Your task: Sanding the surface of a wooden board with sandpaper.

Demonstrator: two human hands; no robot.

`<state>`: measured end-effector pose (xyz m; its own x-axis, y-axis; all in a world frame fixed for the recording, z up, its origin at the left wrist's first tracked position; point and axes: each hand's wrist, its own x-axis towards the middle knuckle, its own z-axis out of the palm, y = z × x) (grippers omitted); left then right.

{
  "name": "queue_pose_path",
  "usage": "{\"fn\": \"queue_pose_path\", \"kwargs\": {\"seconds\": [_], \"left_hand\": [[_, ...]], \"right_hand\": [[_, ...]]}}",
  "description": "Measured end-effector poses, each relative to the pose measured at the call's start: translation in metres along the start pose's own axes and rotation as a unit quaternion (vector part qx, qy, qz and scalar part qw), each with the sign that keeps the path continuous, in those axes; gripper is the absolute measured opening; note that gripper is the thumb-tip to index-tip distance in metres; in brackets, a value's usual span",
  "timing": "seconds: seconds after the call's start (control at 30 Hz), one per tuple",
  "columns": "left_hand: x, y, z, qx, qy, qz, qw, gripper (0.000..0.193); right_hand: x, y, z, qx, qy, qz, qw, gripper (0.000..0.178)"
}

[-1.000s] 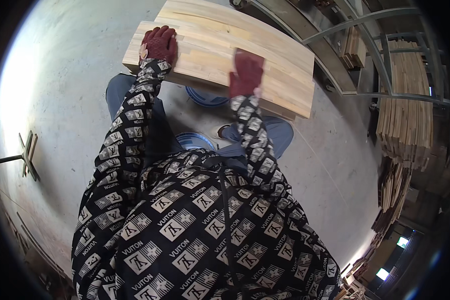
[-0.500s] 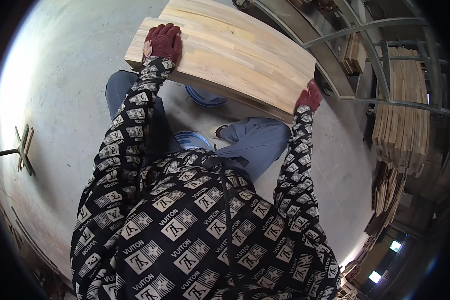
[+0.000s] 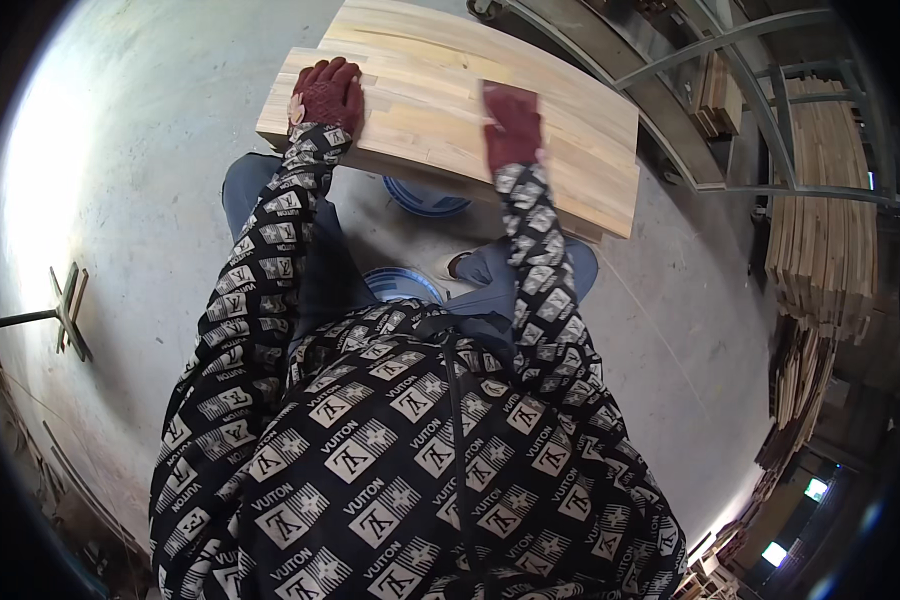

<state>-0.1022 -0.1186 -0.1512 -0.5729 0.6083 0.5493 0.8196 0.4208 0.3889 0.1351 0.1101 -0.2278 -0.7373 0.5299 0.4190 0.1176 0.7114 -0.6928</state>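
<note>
The pale wooden panel, patterned in strips, lies in front of me, under my left hand and reaching well past my right. Its outline steps behind my left hand, so I cannot tell if it is one piece or two. My left hand, gloved in dark red, rests flat near the panel's left end, fingers extended and slightly parted, gripping nothing. My right hand, gloved alike, is over the panel's middle; it is blurred, and I cannot tell whether it holds something or presses on the wood. Below and between my hands, a blue bucket shows partly under the panel's near edge, and a second blue container is nearer my body. Beyond my right hand, a metal rack stands beside stacked planks. Well left of and below my left hand, a cross-shaped stand is on the grey floor.
</note>
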Motion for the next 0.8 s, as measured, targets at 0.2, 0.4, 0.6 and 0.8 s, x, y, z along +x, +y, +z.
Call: {"fn": "queue_pose_path", "kwargs": {"seconds": [0.2,0.4,0.6,0.8], "left_hand": [[-0.009,-0.017,-0.001,0.016,-0.014,-0.02,1.0,0.025],[0.001,-0.007,-0.001,0.016,-0.006,0.011,1.0,0.025],[-0.01,-0.012,-0.005,0.002,-0.02,-0.006,1.0,0.025],[-0.004,-0.007,0.0,0.009,0.011,0.004,1.0,0.024]], "right_hand": [[-0.033,0.045,-0.148,-0.253,0.144,0.067,0.954,0.042],[-0.03,0.014,-0.052,-0.365,0.12,0.033,0.923,0.055],[-0.003,-0.143,0.026,-0.229,-0.113,-0.085,0.963,0.066],[-0.082,-0.019,-0.082,-0.334,0.06,0.016,0.94,0.056]]}}
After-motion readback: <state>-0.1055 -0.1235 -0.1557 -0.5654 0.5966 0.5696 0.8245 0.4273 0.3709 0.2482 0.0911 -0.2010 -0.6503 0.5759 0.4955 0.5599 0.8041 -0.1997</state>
